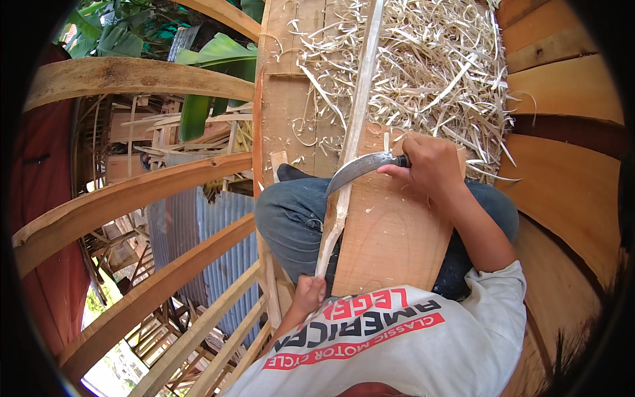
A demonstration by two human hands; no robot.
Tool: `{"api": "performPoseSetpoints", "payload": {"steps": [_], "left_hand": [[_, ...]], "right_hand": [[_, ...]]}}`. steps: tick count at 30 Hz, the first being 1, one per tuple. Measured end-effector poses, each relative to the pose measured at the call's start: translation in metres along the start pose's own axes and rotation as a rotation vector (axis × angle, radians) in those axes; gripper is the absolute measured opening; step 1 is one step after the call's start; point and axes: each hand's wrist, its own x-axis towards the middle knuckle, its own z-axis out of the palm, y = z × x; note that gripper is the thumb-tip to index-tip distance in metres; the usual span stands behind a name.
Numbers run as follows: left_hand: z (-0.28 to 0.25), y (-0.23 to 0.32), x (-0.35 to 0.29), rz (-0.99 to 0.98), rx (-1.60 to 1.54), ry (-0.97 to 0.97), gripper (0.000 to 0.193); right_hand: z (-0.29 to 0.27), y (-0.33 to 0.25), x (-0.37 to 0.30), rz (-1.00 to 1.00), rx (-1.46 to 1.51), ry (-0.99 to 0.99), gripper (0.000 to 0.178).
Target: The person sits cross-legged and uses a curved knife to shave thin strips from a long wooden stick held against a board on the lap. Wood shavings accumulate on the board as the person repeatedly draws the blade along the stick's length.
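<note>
My right hand (426,165) is closed round the dark handle of a curved knife (357,169). Its blade lies across a long, pale stick (360,99), with the tip pointing to the left. Near my body, my left hand (309,291) is wrapped round the stick's lower end. From there the stick runs up and slightly right, past the top of the view. A knot shows on it just below the blade. Under my right forearm, a flat wooden board (390,245) lies across my lap between my bent knees.
Curled wood shavings (436,73) are heaped on the plank floor (284,112) ahead. A wooden railing (139,185) runs along the left, with corrugated metal sheets (205,225) and stacked timber beyond it. On the right stands a plank wall (562,192).
</note>
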Motion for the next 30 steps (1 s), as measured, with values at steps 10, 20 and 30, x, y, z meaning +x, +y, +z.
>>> {"api": "performPoseSetpoints", "payload": {"steps": [10,20,30], "left_hand": [[0.005,-0.001,0.001,0.003,-0.042,0.013,0.054],[0.005,-0.003,0.001,0.031,-0.022,0.013,0.057],[0.006,-0.001,0.0,0.006,-0.051,0.02,0.058]], "right_hand": [[0.011,0.006,0.016,0.036,-0.064,0.028,0.063],[0.017,0.012,0.029,0.014,-0.12,0.105,0.067],[0.017,0.022,0.04,0.163,-0.189,0.05,0.07]]}}
